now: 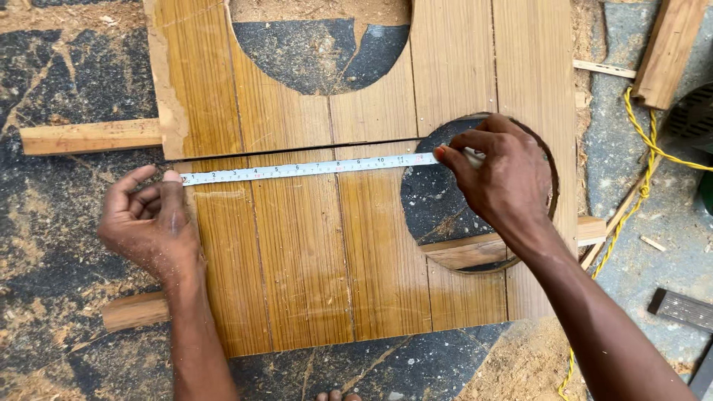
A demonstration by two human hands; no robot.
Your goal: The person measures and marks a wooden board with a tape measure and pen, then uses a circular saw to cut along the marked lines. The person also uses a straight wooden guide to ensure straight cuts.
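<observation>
A white measuring tape (pixel 308 168) lies stretched across a wooden panel (pixel 304 252) made of joined planks, along a cut line. My left hand (pixel 152 223) pins the tape's end with the thumb at the panel's left edge. My right hand (pixel 505 178) pinches the tape's other end over a round hole (pixel 434 204) cut in the panel. A second panel (pixel 445 67) with a larger round cutout (pixel 319 48) lies just beyond the tape.
Wooden battens (pixel 89 137) (pixel 134 310) stick out from under the panels at the left. A yellow cord (pixel 642 174) runs down the right side. A timber offcut (pixel 668 48) lies at the top right. Sawdust (pixel 523 364) covers the dark floor.
</observation>
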